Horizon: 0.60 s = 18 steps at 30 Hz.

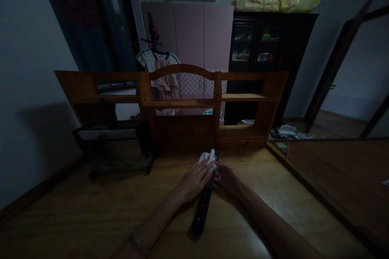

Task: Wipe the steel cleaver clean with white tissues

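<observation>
A long dark knife-like object [202, 208] with a black riveted handle lies pointing away from me on the wooden desk [91, 218]. My left hand [193, 182] presses a crumpled white tissue [208, 158] against its far end, fingers closed over the tissue. My right hand [227, 178] is curled around the same far end from the right side, touching the tissue. What lies under the tissue is hidden.
A wooden shelf unit [182, 105] stands along the desk's back edge just beyond the hands. A dark raised surface [343, 174] adjoins the desk on the right. Behind are a pink wardrobe [197, 40], a dark cabinet [267, 48] and hanging clothes [161, 73].
</observation>
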Each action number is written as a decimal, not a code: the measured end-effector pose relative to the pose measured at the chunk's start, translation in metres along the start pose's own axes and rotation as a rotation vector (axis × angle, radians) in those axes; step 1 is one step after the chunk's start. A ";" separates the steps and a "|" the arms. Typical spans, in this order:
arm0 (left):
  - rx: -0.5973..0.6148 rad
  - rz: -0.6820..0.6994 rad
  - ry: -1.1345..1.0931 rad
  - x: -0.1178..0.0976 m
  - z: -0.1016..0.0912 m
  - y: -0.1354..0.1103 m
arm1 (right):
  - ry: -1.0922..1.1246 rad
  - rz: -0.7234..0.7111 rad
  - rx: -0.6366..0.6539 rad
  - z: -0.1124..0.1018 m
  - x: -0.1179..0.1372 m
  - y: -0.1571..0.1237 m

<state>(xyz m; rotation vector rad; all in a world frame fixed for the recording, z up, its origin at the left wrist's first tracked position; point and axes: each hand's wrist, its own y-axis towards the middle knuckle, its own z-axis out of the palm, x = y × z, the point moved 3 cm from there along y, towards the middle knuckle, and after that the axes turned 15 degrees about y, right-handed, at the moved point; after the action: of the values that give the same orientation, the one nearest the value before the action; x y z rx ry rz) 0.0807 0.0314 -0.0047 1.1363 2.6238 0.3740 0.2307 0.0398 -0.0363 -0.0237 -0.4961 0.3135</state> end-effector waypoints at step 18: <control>-0.043 -0.044 -0.019 0.006 0.003 0.000 | -0.199 -0.138 0.004 -0.003 -0.008 0.001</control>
<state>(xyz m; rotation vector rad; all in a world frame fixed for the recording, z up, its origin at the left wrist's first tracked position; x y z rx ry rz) 0.0779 0.0365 -0.0078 1.0617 2.6071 0.4068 0.2251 0.0388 -0.0427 0.0461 -0.6916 0.1820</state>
